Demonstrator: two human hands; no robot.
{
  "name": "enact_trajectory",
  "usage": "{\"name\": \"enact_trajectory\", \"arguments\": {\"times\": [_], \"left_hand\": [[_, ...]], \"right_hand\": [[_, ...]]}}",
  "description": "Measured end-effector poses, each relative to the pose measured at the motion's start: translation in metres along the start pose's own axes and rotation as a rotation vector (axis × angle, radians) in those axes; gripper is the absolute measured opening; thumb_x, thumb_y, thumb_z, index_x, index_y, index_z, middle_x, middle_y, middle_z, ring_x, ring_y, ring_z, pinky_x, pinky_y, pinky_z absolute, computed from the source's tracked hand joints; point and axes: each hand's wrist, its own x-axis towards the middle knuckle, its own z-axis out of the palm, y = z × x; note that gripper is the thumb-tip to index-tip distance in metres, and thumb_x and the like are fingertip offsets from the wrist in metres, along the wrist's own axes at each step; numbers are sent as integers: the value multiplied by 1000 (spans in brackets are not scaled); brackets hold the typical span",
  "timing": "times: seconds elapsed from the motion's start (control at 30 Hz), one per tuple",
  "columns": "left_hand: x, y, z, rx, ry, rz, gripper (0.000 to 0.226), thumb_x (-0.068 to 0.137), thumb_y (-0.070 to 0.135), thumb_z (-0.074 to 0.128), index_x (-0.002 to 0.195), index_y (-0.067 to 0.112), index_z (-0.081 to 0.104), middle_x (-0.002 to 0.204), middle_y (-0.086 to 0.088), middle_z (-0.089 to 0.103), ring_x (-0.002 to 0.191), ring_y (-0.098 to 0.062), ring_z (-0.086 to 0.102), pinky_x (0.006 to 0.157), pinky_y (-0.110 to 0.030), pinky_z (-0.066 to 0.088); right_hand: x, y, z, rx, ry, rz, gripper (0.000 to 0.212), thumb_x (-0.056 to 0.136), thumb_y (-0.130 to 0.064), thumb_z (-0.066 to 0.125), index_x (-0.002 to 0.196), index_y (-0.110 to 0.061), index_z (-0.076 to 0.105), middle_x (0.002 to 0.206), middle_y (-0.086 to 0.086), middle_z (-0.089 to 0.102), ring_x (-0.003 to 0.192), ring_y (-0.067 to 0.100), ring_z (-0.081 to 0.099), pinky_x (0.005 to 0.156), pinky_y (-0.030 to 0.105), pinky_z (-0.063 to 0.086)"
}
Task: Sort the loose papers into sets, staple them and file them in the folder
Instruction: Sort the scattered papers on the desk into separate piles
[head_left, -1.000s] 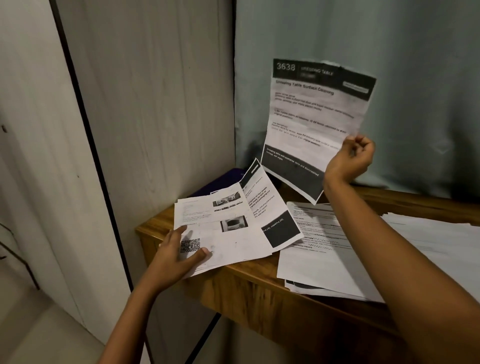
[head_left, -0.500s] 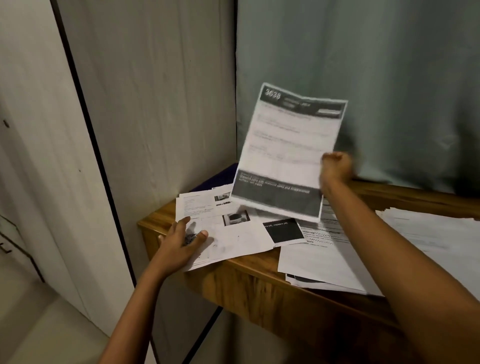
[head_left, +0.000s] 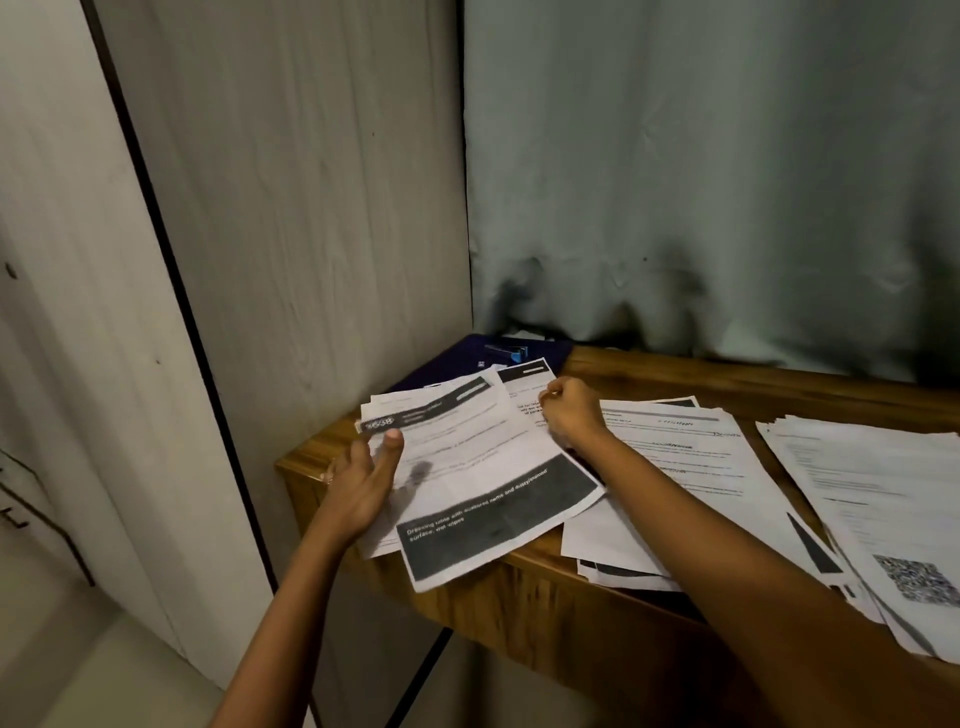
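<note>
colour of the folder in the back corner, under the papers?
Dark blue-purple folder. It shows best in the head view, the only one here.

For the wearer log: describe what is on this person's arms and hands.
Left forearm and right forearm are bare: no sleeves or watch in view. Left hand and right hand are ungloved. A small glint on a right-hand finger may be a ring; too small to tell.
</note>
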Motion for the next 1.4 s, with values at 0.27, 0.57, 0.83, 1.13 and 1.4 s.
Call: {"name": "enact_trajectory", "arguments": {"times": [0.27,0.57,0.83,1.13,1.4], "left_hand": [[13,19,13,251,-80,-282,98,83,77,15,150,5,19,157,-23,7,145,-39,-5,114,-53,-6],[42,24,21,189,-79,-280,110,79,83,18,145,-4,27,149,-26,30,138,-42,28,116,-54,14],[55,29,15,-202,-79,-221,41,100,33,44,121,-1,42,125,-14,54,106,-28,56,94,-44,47],[61,51,-25,-657,-119,-137,39,90,32,63,112,-1,62,110,-17,68,89,-27,68,85,-42,56],[69,124,-48,-606,208,259,27,96,30,52,115,13,43,117,-6,60,100,-22,63,79,-35,56]], "right_hand": [[-8,2,-4,-110,-79,112,34,99,-22,45,124,0,54,130,18,55,118,34,52,86,28,39],[-13,-5,21,182,-246,87,33,87,-20,63,117,-6,62,115,9,67,101,26,64,92,38,52],[-25,-10,19,306,-262,134,32,78,2,71,109,-1,62,112,11,67,98,30,64,87,40,53],[-18,-51,-15,721,-166,-90,26,86,7,61,103,-12,61,113,14,67,101,31,65,91,47,52],[-11,-89,-31,733,20,-264,16,97,-12,53,112,-8,56,117,9,63,110,26,60,98,44,48]]}}
